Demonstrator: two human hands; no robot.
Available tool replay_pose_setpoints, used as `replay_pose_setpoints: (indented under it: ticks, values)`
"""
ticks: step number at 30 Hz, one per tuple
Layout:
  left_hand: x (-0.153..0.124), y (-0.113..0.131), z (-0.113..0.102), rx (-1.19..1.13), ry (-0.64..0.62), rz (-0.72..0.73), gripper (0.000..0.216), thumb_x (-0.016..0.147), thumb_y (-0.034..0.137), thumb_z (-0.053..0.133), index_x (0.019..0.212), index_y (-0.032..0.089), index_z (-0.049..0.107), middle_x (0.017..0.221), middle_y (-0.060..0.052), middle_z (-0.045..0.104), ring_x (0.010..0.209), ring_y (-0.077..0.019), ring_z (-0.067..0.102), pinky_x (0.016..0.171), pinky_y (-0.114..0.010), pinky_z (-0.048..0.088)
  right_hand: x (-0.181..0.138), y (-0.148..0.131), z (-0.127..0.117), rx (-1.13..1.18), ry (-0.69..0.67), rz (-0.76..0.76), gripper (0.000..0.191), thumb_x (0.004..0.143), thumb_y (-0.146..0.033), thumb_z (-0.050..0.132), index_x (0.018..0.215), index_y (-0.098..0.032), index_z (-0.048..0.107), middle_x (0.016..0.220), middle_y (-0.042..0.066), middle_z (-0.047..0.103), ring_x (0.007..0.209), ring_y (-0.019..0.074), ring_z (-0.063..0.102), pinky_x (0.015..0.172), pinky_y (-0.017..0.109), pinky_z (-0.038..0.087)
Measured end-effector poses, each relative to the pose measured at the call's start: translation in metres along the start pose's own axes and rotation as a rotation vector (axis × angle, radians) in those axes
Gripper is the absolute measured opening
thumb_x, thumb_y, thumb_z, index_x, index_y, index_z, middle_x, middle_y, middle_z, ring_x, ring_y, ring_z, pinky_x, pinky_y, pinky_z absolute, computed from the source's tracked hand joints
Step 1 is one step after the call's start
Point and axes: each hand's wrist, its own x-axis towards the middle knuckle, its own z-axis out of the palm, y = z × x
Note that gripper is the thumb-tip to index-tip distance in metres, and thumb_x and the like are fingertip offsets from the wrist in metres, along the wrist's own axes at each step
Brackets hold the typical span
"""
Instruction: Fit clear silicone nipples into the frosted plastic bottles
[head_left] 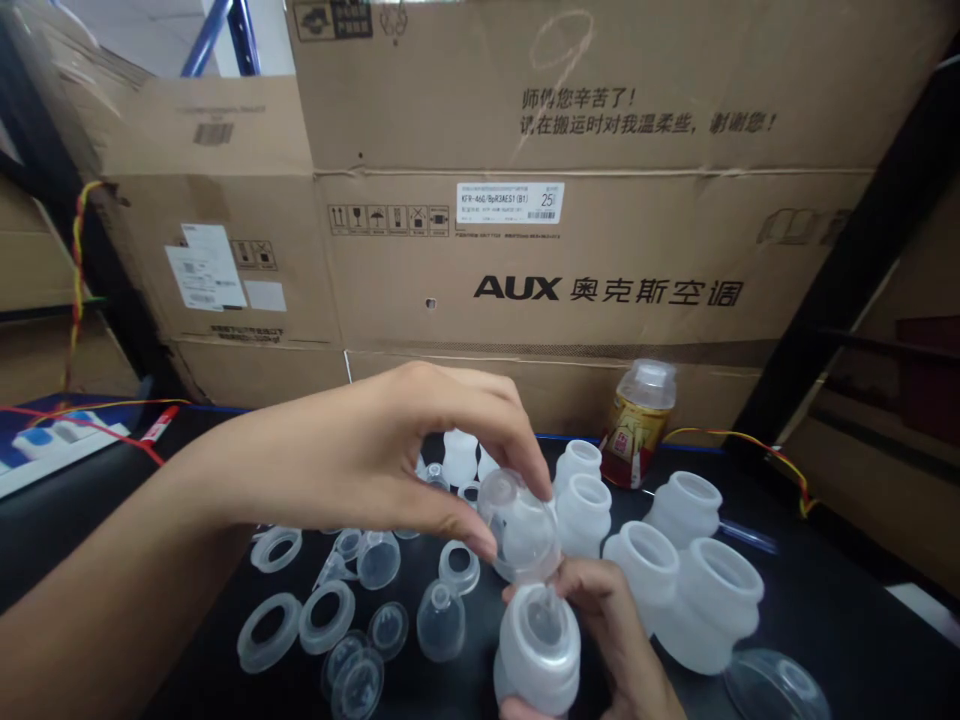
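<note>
Nearest me, my right hand (600, 640) is gripping a frosted bottle (538, 650) from below, fingers closed around its body, mouth tilted toward me with a nipple seated inside it. Directly above, my left hand (405, 450) is pinching a clear dome cap (519, 525) between thumb and fingertips — the cap is touching or nearly touching the bottle's rim, slightly tilted.

I am judging this as the capping step, cap not yet seated. The next move is probably calling for squaring the cap over the mouth and pressing it down evenly (the tilt could make it catch on one side).

Left of the bottle, loose parts are lying on the black table (825, 610): collar rings (300, 615), spare domes and nipples (441, 620). To the right, a cluster of open frosted bottles (679, 575) is standing, touching one another. Behind them — a brown labelled bottle (637, 425) with a clear cap on top. Farthest back, cardboard boxes (600, 250) are walling off the bench.
</note>
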Motion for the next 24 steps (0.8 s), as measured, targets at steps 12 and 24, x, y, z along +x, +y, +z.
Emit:
replay_pose_setpoints:
  ticks: [12,24]
  values:
    - [0.023,-0.014,0.027,-0.047,-0.173,-0.026,0.029,0.086,0.021,0.096,0.111,0.019,0.082,0.102,-0.002,0.076,0.1,-0.0162,0.07,0.09,-0.027,0.054,-0.001,0.019,-0.007,0.03,-0.011,0.03,0.078,0.09,-0.027,0.094,0.144,-0.046,0.042,0.134,-0.005,0.075,0.119,0.0174,0.078,0.107,0.022,0.058]
    - [0.025,-0.001,0.031,-0.016,-0.219,-0.081,0.032,0.086,0.013,0.094,0.115,0.018,0.083,0.107,-0.001,0.077,0.101,-0.0154,0.073,0.086,-0.025,0.056,0.0,0.014,-0.004,0.081,0.04,0.057,0.085,0.074,-0.018,0.105,0.137,-0.04,0.052,0.131,-0.002,0.079,0.116,0.02,0.082,0.104,0.024,0.061]
